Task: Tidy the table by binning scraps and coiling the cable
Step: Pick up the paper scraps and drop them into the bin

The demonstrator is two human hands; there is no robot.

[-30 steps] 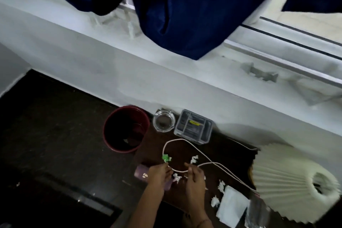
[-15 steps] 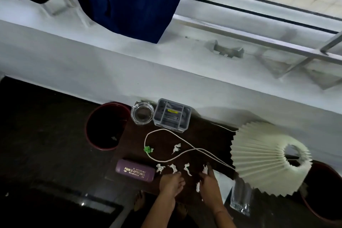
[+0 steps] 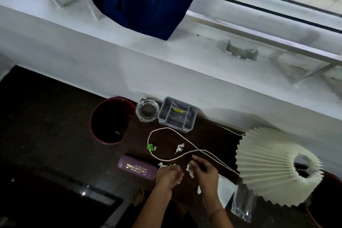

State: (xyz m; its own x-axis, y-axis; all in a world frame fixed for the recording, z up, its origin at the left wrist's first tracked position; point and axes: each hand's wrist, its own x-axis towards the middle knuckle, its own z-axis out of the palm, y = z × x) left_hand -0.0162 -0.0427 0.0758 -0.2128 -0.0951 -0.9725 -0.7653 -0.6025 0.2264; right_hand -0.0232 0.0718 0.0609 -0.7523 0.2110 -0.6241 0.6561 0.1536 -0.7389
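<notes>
The left hand (image 3: 167, 174) was curled, seemingly around gathered white scraps (image 3: 189, 169); the right hand (image 3: 205, 171) pinched one at its fingertips. Collecting the scraps nearest first looked wisest, sweeping toward twelve o'clock without snagging the cable (image 3: 166, 141), looped mid-table. The bin (image 3: 111, 120) waited at ten o'clock, off the table's edge.

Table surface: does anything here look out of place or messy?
Yes. Torn white paper scraps and a green scrap lie scattered on the table, and the white cable sprawls in a loose uncoiled loop across it.
</notes>
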